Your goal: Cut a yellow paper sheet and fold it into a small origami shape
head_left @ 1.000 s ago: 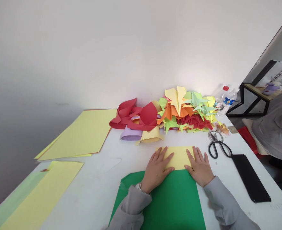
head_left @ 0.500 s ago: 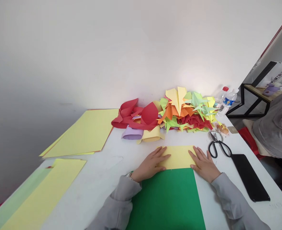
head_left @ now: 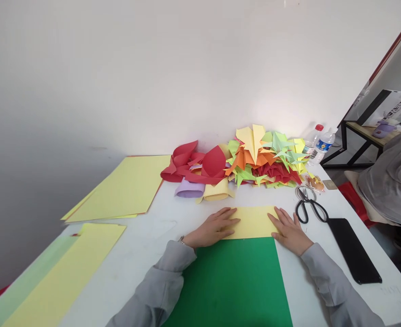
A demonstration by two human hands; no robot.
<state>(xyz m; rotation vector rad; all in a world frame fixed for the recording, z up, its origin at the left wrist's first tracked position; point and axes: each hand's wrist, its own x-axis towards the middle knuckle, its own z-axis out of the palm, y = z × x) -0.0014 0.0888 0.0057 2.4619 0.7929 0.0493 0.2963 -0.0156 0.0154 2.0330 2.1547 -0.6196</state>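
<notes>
A folded yellow paper (head_left: 253, 221) lies on the white table (head_left: 146, 254), its near edge over a green sheet (head_left: 234, 286). My left hand (head_left: 214, 227) rests flat on the paper's left end, fingers stretched out. On the paper's right end my right hand (head_left: 289, 227) lies flat too, fingers apart. Neither hand grips anything.
A heap of folded paper shapes (head_left: 241, 163) in red, orange, yellow and green sits at the back. Black scissors (head_left: 309, 206) and a black phone (head_left: 353, 250) lie to the right, with two bottles (head_left: 318, 143) behind. Yellow sheets (head_left: 122, 188) lie left. A person in grey (head_left: 391, 181) sits at right.
Both hands have slid apart along the yellow paper, the left hand leftward, and my arms have spread wider. The paper stays where it was.
</notes>
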